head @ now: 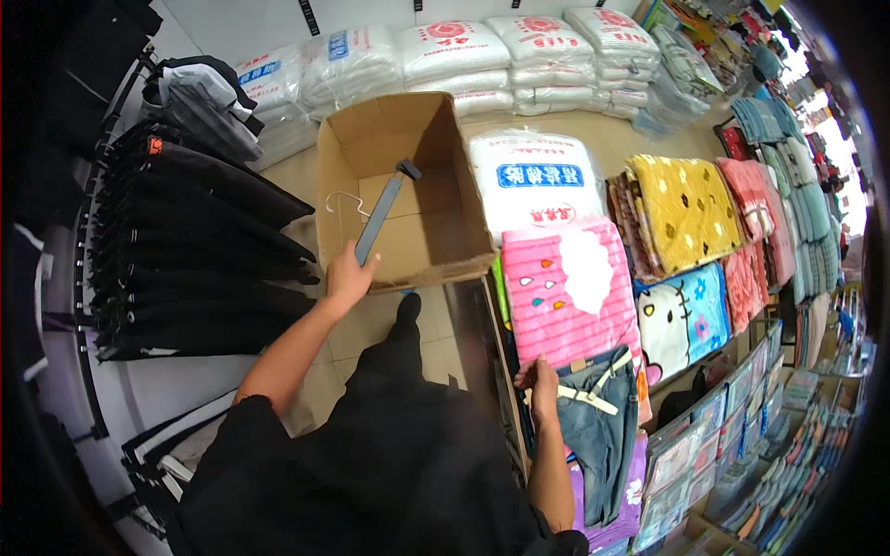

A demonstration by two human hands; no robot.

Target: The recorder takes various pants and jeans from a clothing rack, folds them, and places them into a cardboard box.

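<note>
My left hand (350,278) holds one end of a grey trouser hanger (380,212) with a metal hook and a dark end piece. The hanger is over the open top of a cardboard box (389,128); inside, the box's bare bottom shows. To the right, my right hand (540,389) is at the waist of blue jeans (598,445), its fingers curled. Whether those fingers grip the cloth is unclear. A white belt (587,397) runs through the jeans, which lie across a pink folded blanket (556,313) and a purple one (629,479).
Black trousers (201,264) hang on a rail at the left. White plastic-wrapped bundles (452,52) line the far wall. A yellow blanket (685,212) and other folded blankets lie at the right. Flat packets (681,452) stand in racks at lower right. Tiled floor (434,354) shows below the box.
</note>
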